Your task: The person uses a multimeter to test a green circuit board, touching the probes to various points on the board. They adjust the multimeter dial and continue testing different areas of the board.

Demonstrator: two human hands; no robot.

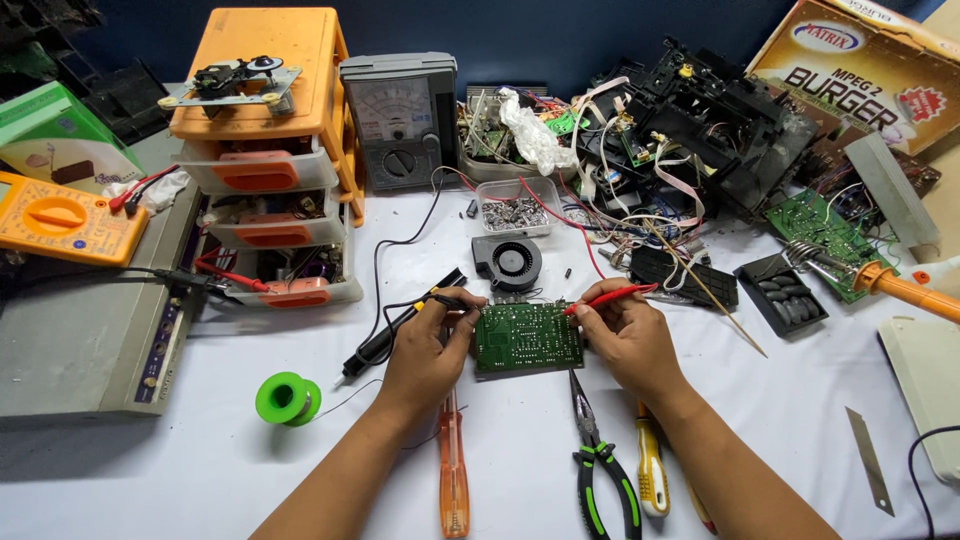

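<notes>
**A:** Centre of the white table (760, 400), near edge: a green circuit board (527, 337) lies flat between both hands. What's the left hand (428, 352) got?

**B:** It's pinching a black probe (400, 328), fingers closed round it, tip down at the board's left far corner. The right hand (628, 335) grips a red probe (610, 296) the same way, its tip touching the board's right far edge.

**A:** And the leads?

**B:** Black and red wires run away toward the grey meter (400, 120) standing at the far side.

**A:** Just beyond the board?

**B:** A round black fan (508, 262), and behind that a clear tray of small metal parts (515, 210).

**A:** Nearer to us?

**B:** An orange screwdriver (453, 470) lies by the left wrist, green-handled pliers (603, 460) under the board, a yellow screwdriver (651, 470) beside the right forearm.

**A:** Out left?

**B:** A green solder spool (287, 398), then an orange drawer unit (270, 150) further back and a yellow meter (60, 218) at the far left.

**A:** Right side?

**B:** A tangle of wires and black parts (700, 130), another green board (825, 235), and an orange-handled soldering iron (890, 285).
</notes>
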